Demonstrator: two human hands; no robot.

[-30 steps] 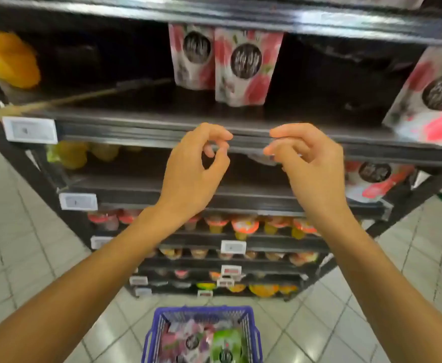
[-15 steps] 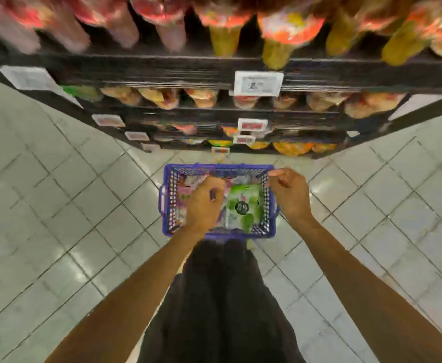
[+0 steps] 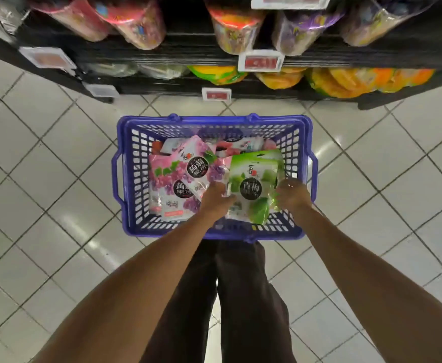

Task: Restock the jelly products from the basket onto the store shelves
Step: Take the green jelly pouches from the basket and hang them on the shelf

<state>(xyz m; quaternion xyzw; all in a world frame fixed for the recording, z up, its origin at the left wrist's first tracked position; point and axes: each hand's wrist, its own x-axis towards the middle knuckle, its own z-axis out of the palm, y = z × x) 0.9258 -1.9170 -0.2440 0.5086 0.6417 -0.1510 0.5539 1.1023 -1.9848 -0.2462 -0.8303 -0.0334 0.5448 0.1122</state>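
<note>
A blue plastic basket (image 3: 128,179) stands on the tiled floor in front of my legs. Inside lie purple grape jelly pouches (image 3: 185,174), pink ones (image 3: 240,148) at the back and a green plum jelly pouch (image 3: 254,184) on top at the right. My left hand (image 3: 216,199) grips the green pouch's left edge. My right hand (image 3: 291,195) grips its right edge. Both sets of fingertips are hidden under the pouch.
The lowest dark shelves (image 3: 162,56) run along the top of the view, holding bagged jelly cups and yellow-orange packs (image 3: 345,82), with red price tags (image 3: 261,61) on the edges. Light floor tiles (image 3: 44,179) surround the basket.
My view dropped from the upper shelves to the floor. Both hands came down from the shelf edge into the basket and closed on the green pouch.
</note>
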